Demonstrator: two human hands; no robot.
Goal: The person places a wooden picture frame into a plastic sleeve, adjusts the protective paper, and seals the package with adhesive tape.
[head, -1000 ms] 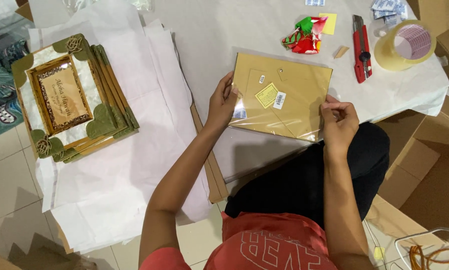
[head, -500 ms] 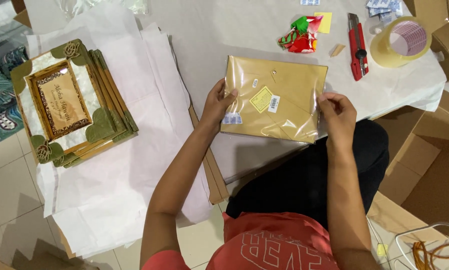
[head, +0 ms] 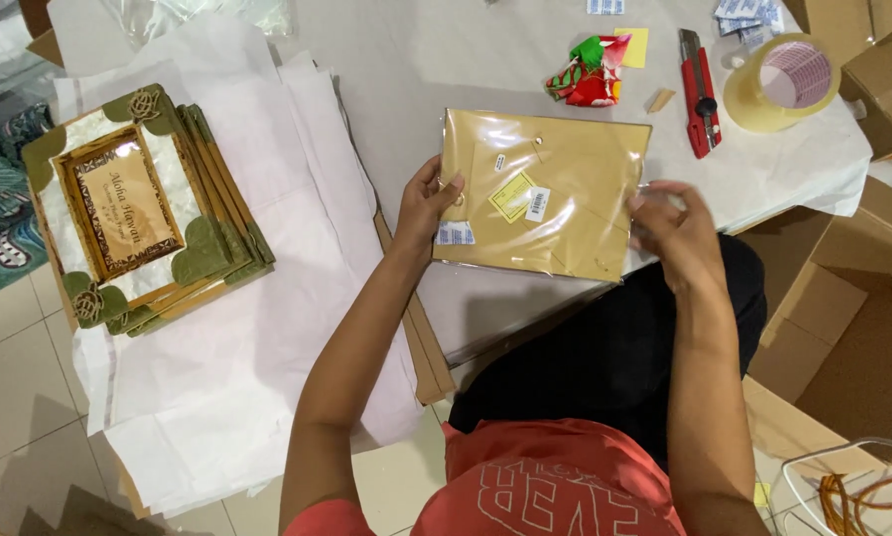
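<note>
Gripping the wrapped flat packet (head: 543, 194), left hand (head: 428, 203) pinches its edge; right hand (head: 676, 236) blurred, grip unclear.

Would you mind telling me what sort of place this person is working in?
Probably a small packing area in a home or workshop. A tape roll and red cutter lie on the table, cardboard boxes stand open alongside, and both hands hold a plastic-wrapped flat item.

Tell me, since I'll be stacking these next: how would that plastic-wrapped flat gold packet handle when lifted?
The gold packet probably stays stiff: it keeps flat although the left hand and right hand grip only its side edges. Its glossy clear wrap looks slippery, so it may slide in a stack. It seems light, since fingertips alone steady it.
</note>
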